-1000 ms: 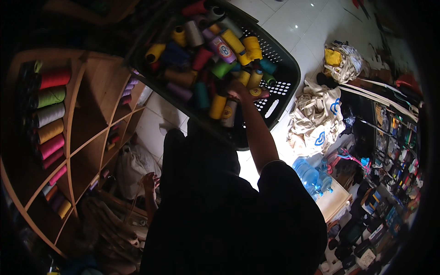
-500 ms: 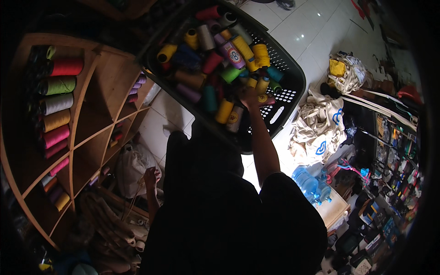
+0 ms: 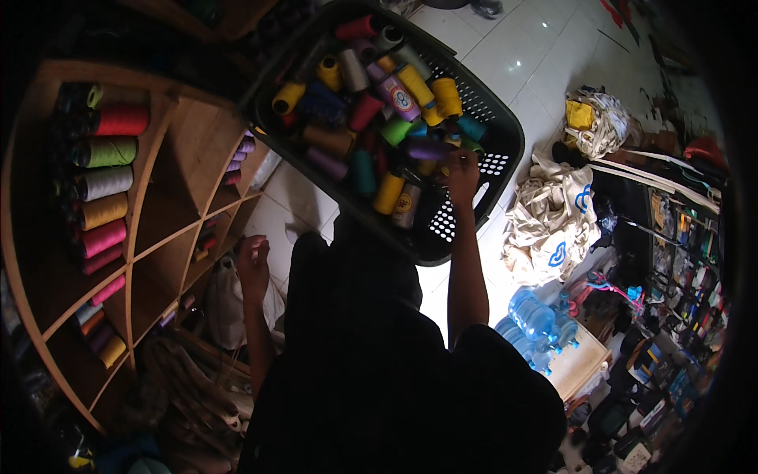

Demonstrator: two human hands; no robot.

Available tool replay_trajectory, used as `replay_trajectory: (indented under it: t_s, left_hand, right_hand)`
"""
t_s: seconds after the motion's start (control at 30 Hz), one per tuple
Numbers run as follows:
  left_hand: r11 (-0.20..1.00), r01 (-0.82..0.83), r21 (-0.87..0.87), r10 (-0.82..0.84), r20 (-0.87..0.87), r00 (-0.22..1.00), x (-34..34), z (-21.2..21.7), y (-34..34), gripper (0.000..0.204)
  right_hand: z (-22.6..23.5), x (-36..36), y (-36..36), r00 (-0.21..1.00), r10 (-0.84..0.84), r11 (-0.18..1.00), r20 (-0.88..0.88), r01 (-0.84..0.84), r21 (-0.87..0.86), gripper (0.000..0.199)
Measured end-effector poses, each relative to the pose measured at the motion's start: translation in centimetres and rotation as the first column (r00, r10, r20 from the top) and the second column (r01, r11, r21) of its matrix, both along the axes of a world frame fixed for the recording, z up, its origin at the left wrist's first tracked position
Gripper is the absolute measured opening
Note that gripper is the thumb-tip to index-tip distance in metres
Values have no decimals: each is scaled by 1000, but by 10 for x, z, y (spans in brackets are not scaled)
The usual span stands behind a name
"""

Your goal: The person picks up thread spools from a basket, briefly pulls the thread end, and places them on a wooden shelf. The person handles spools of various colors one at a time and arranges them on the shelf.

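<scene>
The right hand [image 3: 462,170] is reaching into a dark plastic laundry basket [image 3: 505,130] and its fingers are closing around a thread cone among the spools near the basket's perforated right wall — which cone it is gripping cannot be told, since the fingers are covering it. The basket is sitting tilted in front of the person's body, between the wooden shelf unit [image 3: 146,197] and the white tiled floor [image 3: 521,55]. It is holding many thread cones lying at all angles: a yellow cone [image 3: 447,96], a purple cone [image 3: 426,148], an orange-yellow cone [image 3: 388,193] and a green cone [image 3: 395,130] are lying just beside the hand.

The left hand [image 3: 253,261] is hanging low beside the shelf unit, fingers loosely curled, gripping nothing visible.

The shelf unit's curved compartments are carrying stacked spools — a red spool [image 3: 120,121], a green spool [image 3: 106,152] and a pink spool [image 3: 103,237] among them. The person's dark torso is blocking the basket's near edge. On the floor to the right, cream cloth bags [image 3: 553,229] are lying heaped, with blue water bottles [image 3: 537,320] near them.
</scene>
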State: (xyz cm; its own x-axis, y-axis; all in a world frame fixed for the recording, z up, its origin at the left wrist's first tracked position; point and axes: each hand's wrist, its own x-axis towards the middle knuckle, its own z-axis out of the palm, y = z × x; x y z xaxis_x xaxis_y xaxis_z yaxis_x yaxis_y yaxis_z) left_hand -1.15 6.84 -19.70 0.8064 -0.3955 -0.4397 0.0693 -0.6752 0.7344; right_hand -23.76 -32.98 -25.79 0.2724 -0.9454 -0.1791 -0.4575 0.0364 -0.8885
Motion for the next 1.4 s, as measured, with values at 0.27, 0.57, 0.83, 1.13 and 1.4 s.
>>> replay_trajectory:
  t_s: [0.27, 0.57, 0.83, 1.13, 1.4]
  left_hand:
    - [861, 236, -451, -235, 60, 970, 5, 107, -125, 36]
    - [692, 125, -711, -185, -8, 983, 18, 169, -119, 58]
    - [558, -174, -811, 129, -122, 984, 24, 173, -74, 50]
    - [560, -166, -812, 330, 34, 944, 20, 190, -36, 49]
    - [476, -116, -872, 458, 133, 879, 26, 194, -25, 53]
  right_hand:
    - [126, 28, 4, 794, 66, 893, 605, -317, 319, 6]
    - [208, 134, 69, 671, 353, 792, 652, -586, 173, 9]
    - [256, 186, 129, 602, 533, 782, 595, -619, -73, 39]
    - [284, 221, 152, 471, 881, 263, -36, -552, -791, 30]
    - [296, 240, 185, 387, 915, 354, 118, -624, -697, 15]
